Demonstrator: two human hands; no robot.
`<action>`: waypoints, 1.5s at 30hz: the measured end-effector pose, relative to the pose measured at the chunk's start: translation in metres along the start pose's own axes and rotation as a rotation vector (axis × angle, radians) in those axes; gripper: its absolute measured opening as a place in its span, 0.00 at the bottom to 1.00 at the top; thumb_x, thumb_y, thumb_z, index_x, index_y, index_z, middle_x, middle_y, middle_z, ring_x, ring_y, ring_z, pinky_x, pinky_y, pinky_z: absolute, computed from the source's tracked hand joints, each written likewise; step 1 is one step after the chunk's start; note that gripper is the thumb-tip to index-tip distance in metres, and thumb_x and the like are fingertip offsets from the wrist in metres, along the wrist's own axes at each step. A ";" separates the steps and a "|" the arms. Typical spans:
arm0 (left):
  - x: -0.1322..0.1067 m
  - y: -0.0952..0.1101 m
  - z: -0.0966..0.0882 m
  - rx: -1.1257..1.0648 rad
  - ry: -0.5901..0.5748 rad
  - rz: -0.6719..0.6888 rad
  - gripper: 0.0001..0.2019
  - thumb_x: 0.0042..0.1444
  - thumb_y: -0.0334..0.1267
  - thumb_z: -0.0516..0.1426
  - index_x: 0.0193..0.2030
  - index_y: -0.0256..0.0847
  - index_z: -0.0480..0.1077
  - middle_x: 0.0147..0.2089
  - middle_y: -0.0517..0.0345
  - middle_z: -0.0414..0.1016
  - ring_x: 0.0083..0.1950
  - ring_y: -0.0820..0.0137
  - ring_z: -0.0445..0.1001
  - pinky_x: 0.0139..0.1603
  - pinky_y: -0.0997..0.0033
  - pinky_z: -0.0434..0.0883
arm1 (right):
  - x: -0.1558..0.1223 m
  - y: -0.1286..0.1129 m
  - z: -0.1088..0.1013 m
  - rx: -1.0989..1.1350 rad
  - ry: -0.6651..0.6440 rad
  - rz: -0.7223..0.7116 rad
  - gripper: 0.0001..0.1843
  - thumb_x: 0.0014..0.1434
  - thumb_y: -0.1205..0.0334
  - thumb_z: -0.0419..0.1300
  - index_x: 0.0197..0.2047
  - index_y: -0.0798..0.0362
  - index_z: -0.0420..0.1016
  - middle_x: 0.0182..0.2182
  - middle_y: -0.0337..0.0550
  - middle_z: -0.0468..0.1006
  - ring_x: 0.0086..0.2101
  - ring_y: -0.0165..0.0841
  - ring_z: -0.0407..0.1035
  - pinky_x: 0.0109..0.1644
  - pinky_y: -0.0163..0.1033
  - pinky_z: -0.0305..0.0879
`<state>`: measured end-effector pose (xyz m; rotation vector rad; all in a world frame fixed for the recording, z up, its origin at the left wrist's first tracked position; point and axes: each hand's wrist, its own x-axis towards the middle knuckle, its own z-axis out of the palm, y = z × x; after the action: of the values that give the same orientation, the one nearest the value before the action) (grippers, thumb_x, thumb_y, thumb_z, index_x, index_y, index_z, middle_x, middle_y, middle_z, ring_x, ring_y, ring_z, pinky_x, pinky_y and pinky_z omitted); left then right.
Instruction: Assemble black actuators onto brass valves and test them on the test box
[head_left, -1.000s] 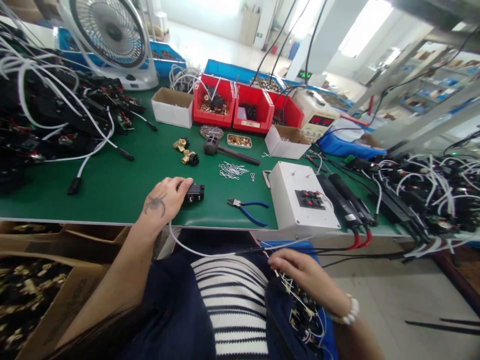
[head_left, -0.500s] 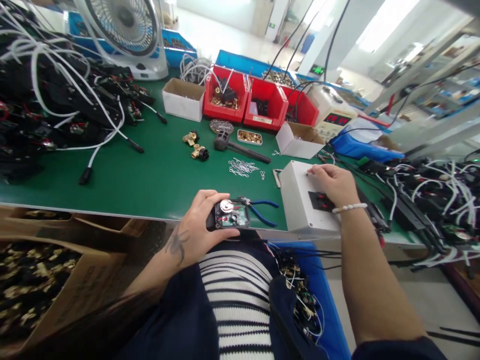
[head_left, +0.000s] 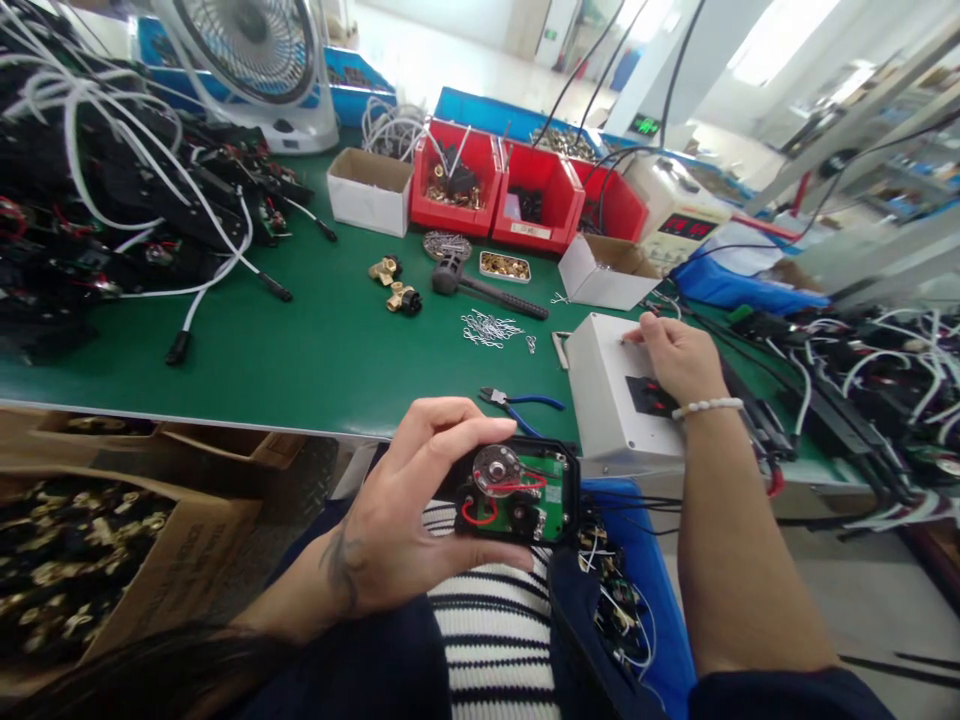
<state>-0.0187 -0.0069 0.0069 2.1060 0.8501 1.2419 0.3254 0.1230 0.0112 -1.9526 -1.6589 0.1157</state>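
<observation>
My left hand (head_left: 420, 500) grips a black plastic housing (head_left: 574, 490), its open face up, just in front of the table edge. Inside it show a green circuit board (head_left: 555, 510), red wires and a round metal part (head_left: 496, 468). My right hand (head_left: 682, 360), wearing a beaded bracelet, rests on a white metal control box (head_left: 604, 400). Its fingers are closed at a small toggle switch (head_left: 622, 341) on the top, mostly hidden by them. Blue-handled cutting pliers (head_left: 525, 400) lie on the table between the housing and the box.
On the green table (head_left: 315, 350) lie metal clips (head_left: 487, 328), a black mallet (head_left: 491, 290) and brass fittings (head_left: 397, 297). Red bins (head_left: 536, 235) and white cartons (head_left: 367, 205) line the back. Cabled units (head_left: 150, 200) pile up left and right. A blue crate (head_left: 667, 620) stands below.
My left hand has lifted the housing toward me and slightly right, tilting its inside into view. My right hand stays at the control box, its thumb raised a little.
</observation>
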 end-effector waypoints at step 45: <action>-0.003 0.012 -0.005 0.147 0.013 0.032 0.33 0.53 0.55 0.63 0.62 0.47 0.60 0.53 0.51 0.64 0.55 0.62 0.67 0.58 0.65 0.72 | -0.003 0.007 0.001 0.026 0.041 -0.073 0.36 0.62 0.30 0.47 0.29 0.52 0.79 0.30 0.48 0.81 0.34 0.41 0.75 0.38 0.41 0.66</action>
<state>-0.0216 -0.0163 0.0163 2.2368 0.9433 1.2446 0.3305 0.1198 0.0062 -1.8604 -1.6916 0.0686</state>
